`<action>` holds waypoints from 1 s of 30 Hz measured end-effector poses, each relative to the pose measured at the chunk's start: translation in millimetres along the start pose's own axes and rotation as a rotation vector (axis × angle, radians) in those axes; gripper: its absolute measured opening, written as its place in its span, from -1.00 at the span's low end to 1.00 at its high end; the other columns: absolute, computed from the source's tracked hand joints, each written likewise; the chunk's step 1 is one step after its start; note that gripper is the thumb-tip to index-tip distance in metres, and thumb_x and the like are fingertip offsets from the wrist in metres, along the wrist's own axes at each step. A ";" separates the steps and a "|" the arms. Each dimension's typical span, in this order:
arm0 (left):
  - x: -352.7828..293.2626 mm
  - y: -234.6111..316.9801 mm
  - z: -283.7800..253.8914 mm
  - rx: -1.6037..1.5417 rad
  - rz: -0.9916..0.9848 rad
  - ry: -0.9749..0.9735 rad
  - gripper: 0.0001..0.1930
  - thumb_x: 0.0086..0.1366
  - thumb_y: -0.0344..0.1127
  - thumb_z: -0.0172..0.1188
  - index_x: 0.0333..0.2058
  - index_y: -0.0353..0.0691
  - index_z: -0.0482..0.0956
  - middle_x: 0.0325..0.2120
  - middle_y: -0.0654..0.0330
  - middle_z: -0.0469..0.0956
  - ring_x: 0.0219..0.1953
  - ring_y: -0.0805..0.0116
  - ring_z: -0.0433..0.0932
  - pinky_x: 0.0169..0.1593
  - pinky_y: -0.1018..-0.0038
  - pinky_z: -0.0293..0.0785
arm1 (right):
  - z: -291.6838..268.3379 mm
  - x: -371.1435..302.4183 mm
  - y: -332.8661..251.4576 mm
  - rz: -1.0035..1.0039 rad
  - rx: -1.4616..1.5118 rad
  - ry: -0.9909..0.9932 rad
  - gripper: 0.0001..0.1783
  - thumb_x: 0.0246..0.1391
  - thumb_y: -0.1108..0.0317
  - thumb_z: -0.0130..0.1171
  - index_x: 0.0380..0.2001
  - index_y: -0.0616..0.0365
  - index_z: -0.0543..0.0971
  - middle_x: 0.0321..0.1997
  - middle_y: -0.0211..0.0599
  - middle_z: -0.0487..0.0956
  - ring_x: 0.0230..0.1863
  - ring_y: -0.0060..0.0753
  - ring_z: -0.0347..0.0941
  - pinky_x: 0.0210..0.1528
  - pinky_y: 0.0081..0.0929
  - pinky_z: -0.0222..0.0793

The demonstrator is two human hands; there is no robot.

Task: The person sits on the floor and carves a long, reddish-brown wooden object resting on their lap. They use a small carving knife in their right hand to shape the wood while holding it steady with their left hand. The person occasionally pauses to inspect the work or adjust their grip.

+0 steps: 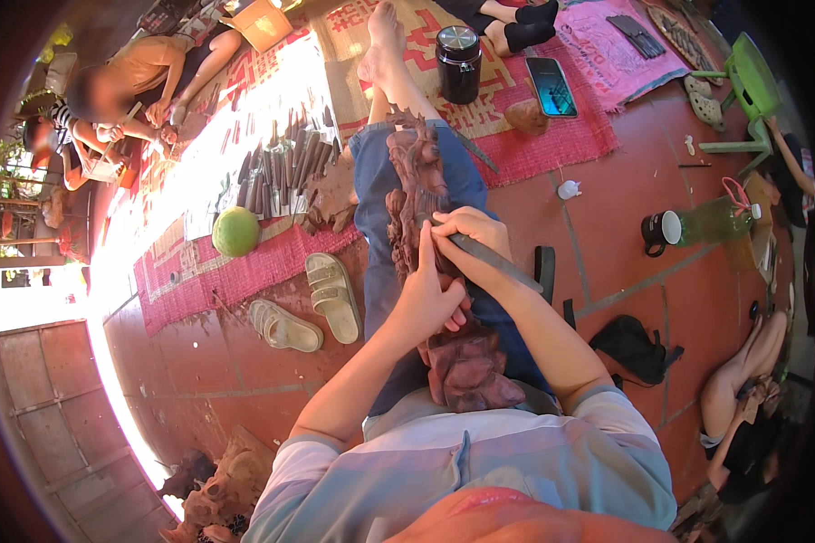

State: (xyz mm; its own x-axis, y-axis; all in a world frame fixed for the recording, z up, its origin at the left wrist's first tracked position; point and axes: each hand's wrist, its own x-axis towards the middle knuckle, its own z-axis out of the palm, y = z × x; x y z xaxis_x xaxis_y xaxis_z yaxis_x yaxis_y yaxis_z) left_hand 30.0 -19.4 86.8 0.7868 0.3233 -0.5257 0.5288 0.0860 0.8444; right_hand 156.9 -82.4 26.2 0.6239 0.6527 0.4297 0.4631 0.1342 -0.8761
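Note:
A long reddish-brown wood carving with knobbly, pierced relief lies lengthwise along my lap, its blocky lower end near my belly. My right hand is closed around a carving chisel, whose dark shank slants back over my wrist. The chisel's tip meets the middle of the carving, though its edge is too small to make out. Across the carving just below lies my left hand, its index finger stretched up beside the tip and the other fingers curled against the wood.
Rows of chisels lie on the mat, by a green round fruit. Sandals are left of my legs. A black jar and phone stand ahead; a mug and green bottle are right. Other people sit around.

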 end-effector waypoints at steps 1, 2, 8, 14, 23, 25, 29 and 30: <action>3.5 1.3 -2.6 0.010 0.019 -0.001 -0.11 0.24 -0.56 -0.08 0.37 -0.12 -0.50 -0.53 0.06 0.57 -0.63 0.34 0.57 -0.60 0.47 0.56 | -3.7 4.6 -0.6 -0.001 0.025 -0.030 -0.95 -0.05 0.48 0.26 -0.47 0.20 0.59 -0.34 -0.10 0.62 -0.22 -0.14 0.60 -0.17 -0.37 0.49; 5.4 0.1 -4.7 0.014 0.025 -0.004 -0.10 0.24 -0.56 -0.08 0.37 -0.14 -0.51 -0.53 0.07 0.57 -0.63 0.35 0.57 -0.60 0.47 0.56 | -5.0 5.4 -4.2 0.011 0.052 -0.064 -0.95 -0.05 0.48 0.26 -0.46 0.20 0.60 -0.34 -0.10 0.62 -0.22 -0.14 0.60 -0.18 -0.37 0.49; 8.4 0.9 -0.2 -0.050 0.036 0.019 -0.12 0.24 -0.56 -0.09 0.37 -0.11 -0.48 -0.54 0.04 0.56 -0.64 0.34 0.56 -0.60 0.45 0.56 | 2.8 -2.6 -2.5 -0.038 -0.063 0.024 -0.93 -0.06 0.50 0.26 -0.43 0.22 0.59 -0.31 -0.10 0.61 -0.24 -0.15 0.58 -0.16 -0.42 0.47; 18.3 13.0 -2.0 -0.085 0.064 0.001 -0.11 0.22 -0.57 -0.10 0.38 0.01 -0.44 -0.56 0.06 0.56 -0.65 0.34 0.56 -0.61 0.46 0.55 | -3.0 6.7 -2.6 0.164 0.122 0.068 -0.92 -0.07 0.49 0.29 -0.48 0.26 0.59 -0.30 -0.13 0.63 -0.23 -0.31 0.59 -0.14 -0.46 0.46; 24.6 8.0 1.1 -0.087 0.082 -0.023 -0.09 0.23 -0.55 -0.11 0.38 0.00 -0.51 -0.54 0.03 0.58 -0.67 0.31 0.57 -0.63 0.46 0.55 | -0.3 4.5 14.0 0.179 0.230 0.116 -0.93 -0.06 0.52 0.29 -0.46 0.27 0.60 -0.29 -0.13 0.65 -0.22 -0.35 0.60 -0.16 -0.49 0.46; 25.0 4.2 2.4 -0.090 0.058 -0.016 -0.09 0.24 -0.55 -0.11 0.37 0.01 -0.53 -0.54 0.03 0.58 -0.67 0.31 0.57 -0.62 0.46 0.55 | 3.1 2.9 13.8 0.104 0.149 0.158 -0.92 -0.05 0.51 0.30 -0.45 0.27 0.60 -0.28 -0.11 0.65 -0.20 -0.31 0.60 -0.14 -0.48 0.46; 7.5 -4.4 -1.4 -0.055 0.018 -0.083 -0.08 0.24 -0.54 -0.10 0.37 0.02 -0.54 -0.55 0.03 0.58 -0.66 0.32 0.58 -0.61 0.46 0.56 | -6.0 -16.5 10.6 0.118 0.146 0.008 -0.90 -0.07 0.50 0.31 -0.45 0.28 0.61 -0.29 -0.11 0.65 -0.20 -0.33 0.60 -0.12 -0.48 0.46; 3.4 -3.4 -0.6 -0.061 0.017 -0.097 -0.08 0.24 -0.54 -0.10 0.37 0.02 -0.53 -0.55 0.03 0.58 -0.67 0.33 0.58 -0.61 0.46 0.56 | -9.7 -14.7 12.7 0.127 0.204 -0.032 -0.90 -0.07 0.50 0.31 -0.44 0.29 0.61 -0.29 -0.12 0.65 -0.19 -0.34 0.60 -0.12 -0.48 0.45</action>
State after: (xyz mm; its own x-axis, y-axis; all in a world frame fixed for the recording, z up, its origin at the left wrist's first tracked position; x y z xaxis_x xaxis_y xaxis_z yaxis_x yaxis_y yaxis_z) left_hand 30.7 -18.1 82.2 0.8244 0.2324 -0.5162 0.4969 0.1399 0.8565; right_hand 159.7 -97.5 10.9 0.6471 0.6971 0.3087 0.2433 0.1950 -0.9502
